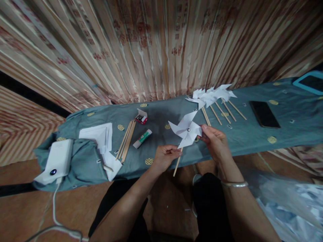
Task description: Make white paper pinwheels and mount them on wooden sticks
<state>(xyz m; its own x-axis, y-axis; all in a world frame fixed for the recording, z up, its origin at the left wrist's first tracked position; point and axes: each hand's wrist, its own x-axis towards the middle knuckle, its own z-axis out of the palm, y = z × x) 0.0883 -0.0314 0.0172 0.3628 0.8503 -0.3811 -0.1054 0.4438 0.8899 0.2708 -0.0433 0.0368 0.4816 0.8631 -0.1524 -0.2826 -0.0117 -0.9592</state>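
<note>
A white paper pinwheel (186, 129) with a metal pin at its centre sits on a thin wooden stick (177, 163). My left hand (165, 156) is closed around the stick just below the paper. My right hand (214, 141) pinches the pinwheel's right blade with thumb and fingers. Both hands hover over the near edge of a low surface covered by a blue-grey cloth (252, 134). Several finished pinwheels (212, 95) on sticks lie at the back, to the right of centre.
On the cloth lie loose wooden sticks (127, 139), a glue stick (142, 138), a small open red box (141, 117), folded white papers (99, 136), a white power bank (59, 159) with cable, a black phone (264, 114) and a blue-edged tablet (311, 82). Striped curtain behind.
</note>
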